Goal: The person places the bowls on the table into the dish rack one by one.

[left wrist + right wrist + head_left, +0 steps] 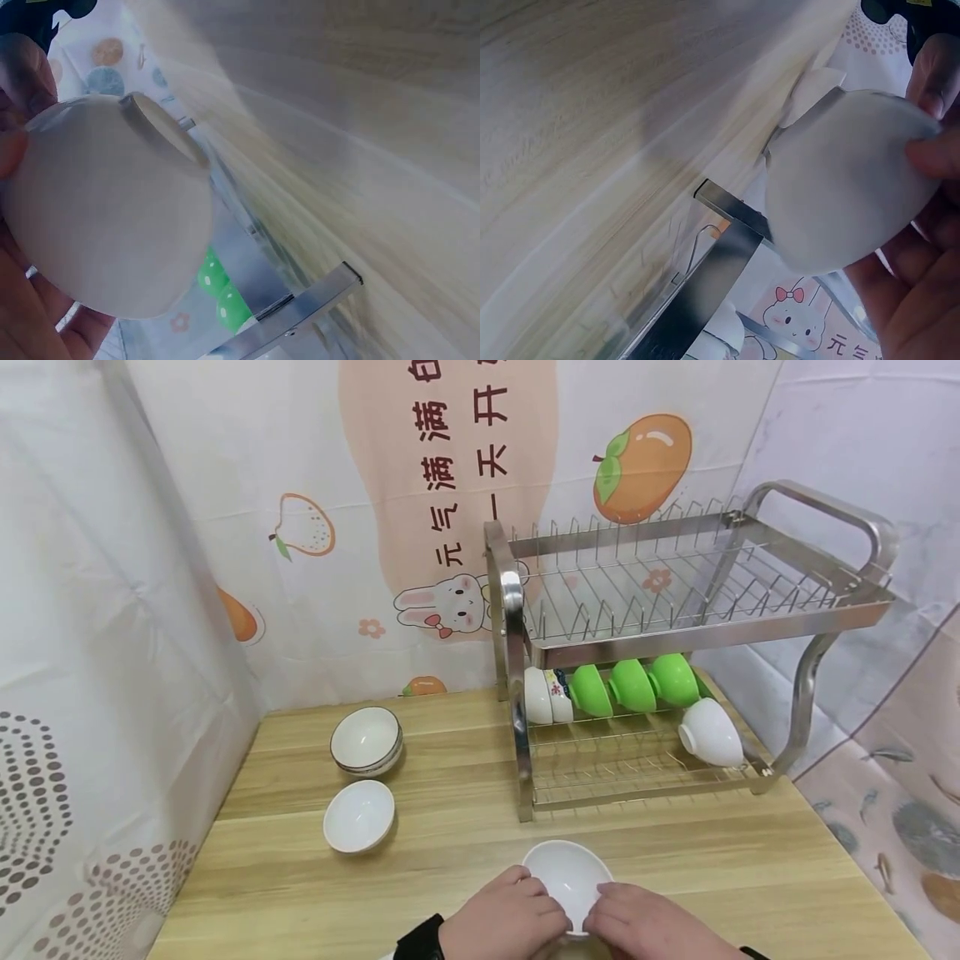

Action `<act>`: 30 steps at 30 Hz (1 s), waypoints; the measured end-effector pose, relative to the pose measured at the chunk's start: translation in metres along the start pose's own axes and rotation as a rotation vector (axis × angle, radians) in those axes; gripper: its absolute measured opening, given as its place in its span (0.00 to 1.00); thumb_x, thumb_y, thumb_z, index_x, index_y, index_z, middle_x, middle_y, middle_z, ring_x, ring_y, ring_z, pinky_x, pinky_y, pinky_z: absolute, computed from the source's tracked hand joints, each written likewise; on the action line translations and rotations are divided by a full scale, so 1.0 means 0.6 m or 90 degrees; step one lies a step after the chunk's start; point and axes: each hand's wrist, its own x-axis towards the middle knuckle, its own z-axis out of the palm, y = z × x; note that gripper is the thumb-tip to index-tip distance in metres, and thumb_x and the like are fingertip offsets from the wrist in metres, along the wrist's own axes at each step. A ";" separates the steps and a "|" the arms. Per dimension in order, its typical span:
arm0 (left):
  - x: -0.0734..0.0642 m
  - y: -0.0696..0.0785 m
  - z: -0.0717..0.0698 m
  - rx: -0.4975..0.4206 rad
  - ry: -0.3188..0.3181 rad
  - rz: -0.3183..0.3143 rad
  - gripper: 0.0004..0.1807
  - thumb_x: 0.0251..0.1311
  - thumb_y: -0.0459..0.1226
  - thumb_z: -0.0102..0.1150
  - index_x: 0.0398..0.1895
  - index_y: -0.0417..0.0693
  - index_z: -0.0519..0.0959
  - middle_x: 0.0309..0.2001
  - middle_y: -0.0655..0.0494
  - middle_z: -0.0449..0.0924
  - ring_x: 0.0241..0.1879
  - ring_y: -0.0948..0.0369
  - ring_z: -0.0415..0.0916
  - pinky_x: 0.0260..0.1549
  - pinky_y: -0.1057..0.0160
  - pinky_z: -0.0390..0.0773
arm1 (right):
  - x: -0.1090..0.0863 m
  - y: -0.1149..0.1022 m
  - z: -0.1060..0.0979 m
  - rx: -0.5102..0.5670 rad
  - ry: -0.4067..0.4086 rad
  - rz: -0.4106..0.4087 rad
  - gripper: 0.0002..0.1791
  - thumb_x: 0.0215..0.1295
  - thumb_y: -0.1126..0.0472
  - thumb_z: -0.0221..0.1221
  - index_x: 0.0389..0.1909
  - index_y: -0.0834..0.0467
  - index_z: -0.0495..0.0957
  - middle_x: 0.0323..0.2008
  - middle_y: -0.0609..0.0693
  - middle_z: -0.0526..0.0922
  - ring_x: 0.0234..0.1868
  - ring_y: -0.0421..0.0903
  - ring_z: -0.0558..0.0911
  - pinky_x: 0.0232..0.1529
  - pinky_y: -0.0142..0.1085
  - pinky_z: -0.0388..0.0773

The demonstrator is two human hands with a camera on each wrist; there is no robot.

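Note:
A plain white bowl (564, 870) is held between both hands near the front of the table, its inside facing up toward the head camera. My left hand (508, 917) grips its rim on the left. On the opposite side my right hand (651, 920) pinches the rim. Both wrist views show the bowl's outer wall (112, 210) and foot ring raised off the wooden surface, with fingers (900, 281) curled round its edge. To the left stand another white bowl (359, 817) and a stack of dark-rimmed white bowls (366, 739).
A two-tier metal dish rack (525, 743) stands at the back right. Its lower tier holds several green bowls (632, 685), patterned white bowls (561, 696) at the left end, and a tilted white bowl (712, 733). Printed curtains (300, 610) hang around the wooden table (300, 902).

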 end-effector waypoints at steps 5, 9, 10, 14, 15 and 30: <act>0.008 -0.005 -0.005 -0.042 0.061 -0.054 0.19 0.66 0.54 0.50 0.55 0.59 0.77 0.58 0.63 0.74 0.59 0.63 0.63 0.59 0.61 0.67 | -0.008 0.000 -0.024 0.005 0.013 0.144 0.14 0.53 0.64 0.67 0.39 0.47 0.77 0.33 0.33 0.76 0.38 0.30 0.75 0.42 0.34 0.80; 0.014 -0.011 -0.009 -0.034 0.139 -0.062 0.29 0.63 0.57 0.52 0.63 0.53 0.71 0.67 0.55 0.65 0.66 0.54 0.55 0.64 0.55 0.63 | -0.014 0.011 -0.046 -0.032 0.082 0.213 0.14 0.55 0.65 0.66 0.41 0.51 0.77 0.37 0.38 0.81 0.38 0.35 0.78 0.34 0.34 0.81; 0.015 -0.012 -0.010 -0.024 0.155 -0.061 0.31 0.63 0.58 0.51 0.64 0.53 0.71 0.68 0.53 0.63 0.66 0.52 0.54 0.64 0.55 0.63 | -0.014 0.015 -0.052 -0.041 0.097 0.237 0.14 0.55 0.66 0.66 0.41 0.53 0.78 0.38 0.41 0.82 0.39 0.37 0.79 0.33 0.35 0.82; 0.028 -0.012 -0.011 0.011 0.184 -0.052 0.36 0.61 0.62 0.51 0.65 0.52 0.69 0.69 0.49 0.61 0.67 0.50 0.51 0.64 0.52 0.64 | -0.018 0.039 -0.077 -0.016 0.140 0.380 0.16 0.52 0.71 0.66 0.43 0.58 0.78 0.39 0.50 0.85 0.39 0.46 0.81 0.33 0.46 0.84; 0.032 -0.012 -0.010 0.015 0.184 -0.048 0.36 0.60 0.63 0.51 0.65 0.53 0.69 0.69 0.49 0.61 0.68 0.50 0.51 0.64 0.51 0.64 | -0.019 0.049 -0.083 0.009 0.152 0.415 0.15 0.54 0.72 0.64 0.44 0.60 0.78 0.39 0.53 0.85 0.39 0.47 0.81 0.33 0.48 0.83; 0.060 0.030 0.032 0.038 0.031 0.021 0.38 0.63 0.66 0.42 0.73 0.61 0.59 0.71 0.56 0.58 0.69 0.52 0.47 0.63 0.54 0.65 | -0.093 0.214 -0.091 0.168 0.271 0.613 0.12 0.75 0.67 0.46 0.48 0.74 0.70 0.41 0.61 0.77 0.39 0.35 0.73 0.35 0.20 0.70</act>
